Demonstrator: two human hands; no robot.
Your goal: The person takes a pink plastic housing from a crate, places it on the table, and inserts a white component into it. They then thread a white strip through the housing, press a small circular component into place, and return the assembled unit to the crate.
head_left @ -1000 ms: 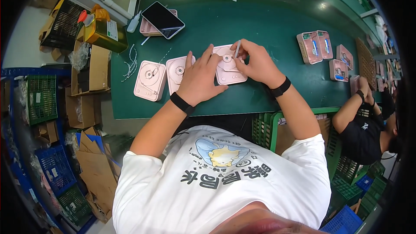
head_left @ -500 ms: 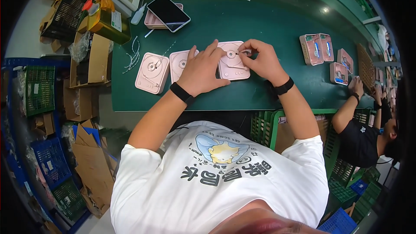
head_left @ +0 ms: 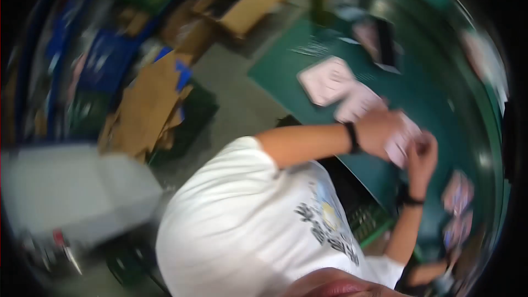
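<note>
Motion smears the whole head view. On the green bench (head_left: 275,71), a pale pink boxy device (head_left: 397,147) lies between my two hands. My left hand (head_left: 379,131) rests on or against its left side, its fingers too smeared to read. At its right edge my right hand (head_left: 422,157) is bent into a pinch; whatever is between the fingertips cannot be made out. A second pink device (head_left: 358,103) sits just left of my left hand, partly covered by it. Beyond that lies a third pink device (head_left: 328,81), with thin pale strands (head_left: 311,48) near it.
A dark phone (head_left: 386,44) lies on another pink case at the back. More pink cases (head_left: 457,191) stand at the right, near another person's arm (head_left: 426,273). Flattened cardboard (head_left: 148,104), blue crates (head_left: 104,60) and a pale grey box-like shape (head_left: 82,187) fill the left.
The view has swung and tilted, so the bench and hands now appear farther right and slanted. Both hands remain at the same pink device. The picture has become blurred.
</note>
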